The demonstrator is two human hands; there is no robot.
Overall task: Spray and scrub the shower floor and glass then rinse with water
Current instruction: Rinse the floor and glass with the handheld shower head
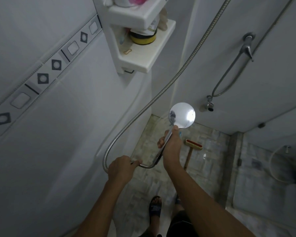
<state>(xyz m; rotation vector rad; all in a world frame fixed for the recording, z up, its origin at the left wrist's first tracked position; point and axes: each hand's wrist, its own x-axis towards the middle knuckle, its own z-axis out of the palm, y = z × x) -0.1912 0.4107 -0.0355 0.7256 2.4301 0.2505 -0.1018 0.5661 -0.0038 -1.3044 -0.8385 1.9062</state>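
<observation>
One brush (pixel 189 154) lies on mottled shower floor (pixel 212 161) (white tiled walls (pixel 58 137)).

A white corner shelf (pixel 143 65) is on the wall. A round yellow tub (pixel 143 39) stands on it. Something pink (pixel 135 0) sits higher up. Grey square tiles (pixel 43 78) cross the left wall. A metal tap (pixel 247 48) is on the right wall.

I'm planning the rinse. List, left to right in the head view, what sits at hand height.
Left hand gripping the ribbed metal hose → right hand gripping the round chrome shower head → red-headed, wooden-handled scrub brush on the floor.
</observation>
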